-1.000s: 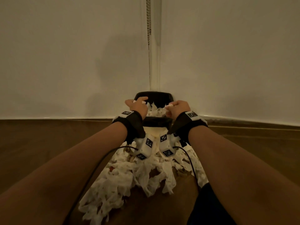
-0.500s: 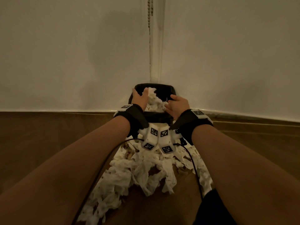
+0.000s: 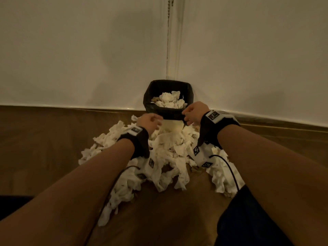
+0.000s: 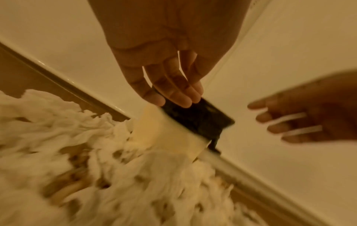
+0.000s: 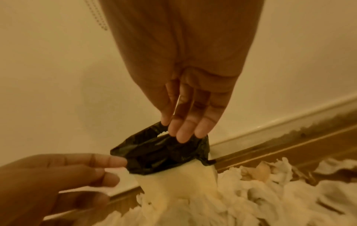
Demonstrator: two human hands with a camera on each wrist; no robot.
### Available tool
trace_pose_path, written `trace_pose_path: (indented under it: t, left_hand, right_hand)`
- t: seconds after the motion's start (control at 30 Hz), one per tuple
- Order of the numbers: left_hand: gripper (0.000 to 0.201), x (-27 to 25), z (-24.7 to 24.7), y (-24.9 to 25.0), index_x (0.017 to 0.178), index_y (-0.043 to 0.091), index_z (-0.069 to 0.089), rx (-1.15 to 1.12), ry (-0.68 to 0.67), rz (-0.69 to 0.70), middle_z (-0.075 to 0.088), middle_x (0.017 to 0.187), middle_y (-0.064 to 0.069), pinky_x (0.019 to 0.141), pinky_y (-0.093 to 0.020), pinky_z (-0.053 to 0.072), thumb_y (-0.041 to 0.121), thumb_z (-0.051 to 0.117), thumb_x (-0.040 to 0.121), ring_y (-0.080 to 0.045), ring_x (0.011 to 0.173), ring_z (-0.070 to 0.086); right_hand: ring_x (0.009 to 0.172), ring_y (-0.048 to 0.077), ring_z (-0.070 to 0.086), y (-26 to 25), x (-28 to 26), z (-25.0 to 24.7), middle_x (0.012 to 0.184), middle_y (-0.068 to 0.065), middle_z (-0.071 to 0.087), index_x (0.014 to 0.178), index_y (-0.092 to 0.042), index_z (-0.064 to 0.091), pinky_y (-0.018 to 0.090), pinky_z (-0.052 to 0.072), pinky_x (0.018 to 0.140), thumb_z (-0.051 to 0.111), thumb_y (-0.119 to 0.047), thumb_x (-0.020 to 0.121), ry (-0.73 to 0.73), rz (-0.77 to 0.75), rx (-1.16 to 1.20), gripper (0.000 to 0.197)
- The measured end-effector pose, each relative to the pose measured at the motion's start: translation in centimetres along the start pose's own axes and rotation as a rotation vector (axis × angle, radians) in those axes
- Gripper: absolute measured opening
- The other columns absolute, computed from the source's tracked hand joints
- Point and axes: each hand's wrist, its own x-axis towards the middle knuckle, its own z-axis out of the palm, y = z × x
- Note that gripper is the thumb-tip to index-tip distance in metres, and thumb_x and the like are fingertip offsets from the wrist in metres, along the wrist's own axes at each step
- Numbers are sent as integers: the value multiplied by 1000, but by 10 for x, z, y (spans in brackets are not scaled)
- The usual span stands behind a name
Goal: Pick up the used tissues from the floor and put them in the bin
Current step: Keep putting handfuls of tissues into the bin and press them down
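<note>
A small bin (image 3: 170, 115) with a black liner stands in the room's corner, and crumpled white tissues (image 3: 169, 100) lie inside it. A big pile of used tissues (image 3: 170, 146) covers the floor in front of it. My left hand (image 3: 150, 121) hovers empty at the bin's near left side, fingers loosely bent (image 4: 170, 97). My right hand (image 3: 190, 114) is at the bin's front right corner. In the right wrist view its fingers (image 5: 181, 130) hang straight by the liner rim (image 5: 164, 154) and hold no tissue.
Two pale walls meet behind the bin, and a bead chain (image 3: 167, 32) hangs down the corner. A white skirting board runs along the brown wooden floor (image 3: 44, 139). Black cables trail from my wrists over the pile. My dark-clothed knee (image 3: 248, 219) is at the lower right.
Both hands were over the bin with tissues between them. They have now drawn back toward me, empty, and those tissues lie in the bin.
</note>
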Motion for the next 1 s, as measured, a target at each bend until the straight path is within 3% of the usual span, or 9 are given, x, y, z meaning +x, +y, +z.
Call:
trace_pose_path:
  t: [0.07, 0.13, 0.27, 0.33, 0.4, 0.53, 0.73, 0.83, 1.0]
  left_hand:
    - [24, -14, 12, -23, 98, 14, 65, 172, -59, -20, 67, 97, -7, 73, -27, 54, 8, 42, 92, -19, 84, 62]
    - [20, -29, 26, -45, 97, 18, 65, 347, -118, -47, 68, 101, -5, 84, -32, 52, 10, 49, 89, -21, 94, 62]
    - [14, -59, 53, -86, 97, 21, 66, 593, -223, -24, 68, 106, -4, 78, -26, 48, 21, 54, 91, -19, 95, 61]
    - [21, -70, 64, -102, 105, 20, 66, 703, -290, 15, 64, 113, -4, 85, -29, 48, 22, 49, 93, -22, 101, 60]
    - [25, -78, 70, -115, 111, 21, 64, 775, -340, 41, 61, 120, -3, 97, -35, 44, 16, 47, 94, -23, 108, 57]
    - [36, -85, 70, -139, 120, 20, 56, 803, -396, 70, 50, 131, -5, 96, -30, 42, 3, 47, 90, -22, 118, 49]
    - [45, -102, 69, -166, 134, 20, 40, 1049, -480, 351, 17, 154, -1, 101, -39, 39, 4, 41, 93, -27, 134, 29]
    - [44, -108, 75, -171, 136, 26, 38, 1100, -529, 301, 11, 155, 1, 97, -43, 40, 13, 40, 94, -28, 135, 27]
    - [48, -107, 89, -184, 143, 37, 26, 1171, -598, 234, 2, 157, -1, 102, -46, 35, 30, 38, 97, -37, 133, 27]
  right_hand:
    - [96, 28, 66, 7, -7, 8, 108, 14, 68, 113, -1, 64, 37, 55, 87, 52, -11, 94, 0, -24, -142, 24]
    - [102, 31, 64, 19, -14, 22, 111, 17, 66, 113, -2, 64, 42, 52, 91, 50, -12, 95, 7, -55, -267, 26]
    - [100, 29, 64, 62, -23, 58, 108, 15, 68, 108, -1, 66, 41, 54, 89, 51, -16, 94, -35, 0, -396, 25]
    - [101, 29, 64, 92, -27, 70, 109, 14, 67, 109, -2, 66, 38, 54, 89, 53, -15, 93, -41, 77, -350, 25]
    - [100, 28, 63, 119, -30, 76, 109, 13, 67, 108, -2, 67, 35, 54, 87, 51, -15, 94, -69, 139, -416, 25]
    - [104, 28, 60, 157, -33, 87, 116, 13, 64, 111, -6, 66, 30, 48, 81, 46, -14, 95, -163, 126, -585, 27]
    - [130, 32, 36, 197, -38, 129, 142, 12, 32, 131, -18, 48, 39, 38, 104, 53, -17, 92, -167, 51, -606, 39]
    - [131, 34, 26, 213, -50, 152, 148, 7, 22, 131, -26, 46, 41, 36, 103, 51, -21, 92, -119, -53, -695, 40]
    - [142, 33, 8, 228, -57, 162, 158, -5, 3, 138, -30, 40, 47, 29, 112, 44, -27, 95, -272, -55, -730, 44]
